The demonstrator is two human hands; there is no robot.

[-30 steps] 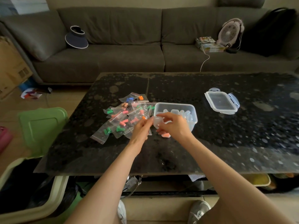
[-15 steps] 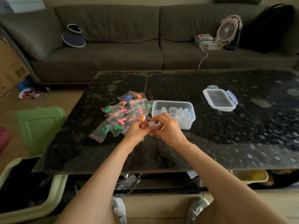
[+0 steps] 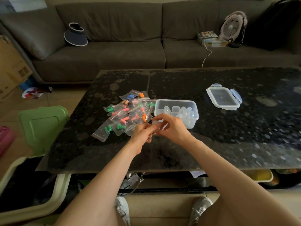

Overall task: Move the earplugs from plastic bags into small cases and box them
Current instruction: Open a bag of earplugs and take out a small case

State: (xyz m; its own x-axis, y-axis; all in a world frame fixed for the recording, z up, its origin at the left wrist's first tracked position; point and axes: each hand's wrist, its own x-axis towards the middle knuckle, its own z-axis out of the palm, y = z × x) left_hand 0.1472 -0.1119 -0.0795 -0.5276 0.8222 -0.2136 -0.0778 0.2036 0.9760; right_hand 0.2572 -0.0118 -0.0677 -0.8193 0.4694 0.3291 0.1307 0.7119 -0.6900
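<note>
Green, pink, orange and blue earplugs [image 3: 120,126] in clear bags [image 3: 100,136], black speckled table [image 3: 228,137], clear box [image 3: 176,101], grey sofa [image 3: 114,53]

Dim, soft indoor light glares off the table [image 3: 244,144]; edges bend, slightly blurred.

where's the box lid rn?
Head view: the lid lies on the black table, right of the clear box and apart from it.

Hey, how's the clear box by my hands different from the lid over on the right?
The box is deep and holds small cases; the lid is flat and empty. The box sits beside the bags; the lid lies apart, alone. Both are clear, rectangular plastic on the black table.
</note>
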